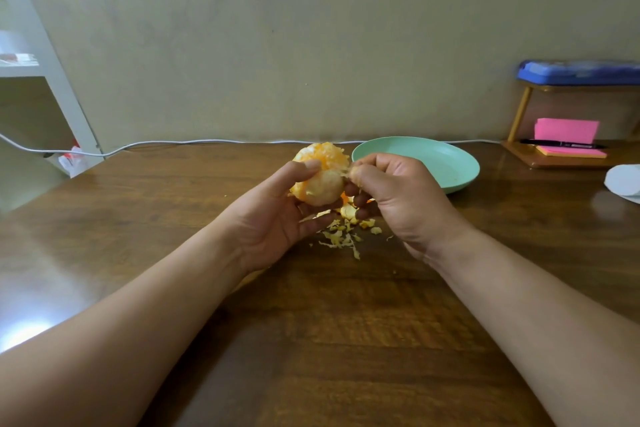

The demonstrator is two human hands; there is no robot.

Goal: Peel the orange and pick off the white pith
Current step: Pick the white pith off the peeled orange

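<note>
We have the peel off and scraps (341, 236) heaped on the table (346, 340), our left hand (277, 215) gripping the orange (320, 177) above it while our right hand (388, 191) pinches a pith strand (346, 173), with pale patches left.

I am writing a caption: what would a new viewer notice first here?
First the peeled orange, held mid-frame in the left hand while the right hand pinches a strand of pith from it. Next, pith scraps on the wooden table below, and a green plate behind.
</note>
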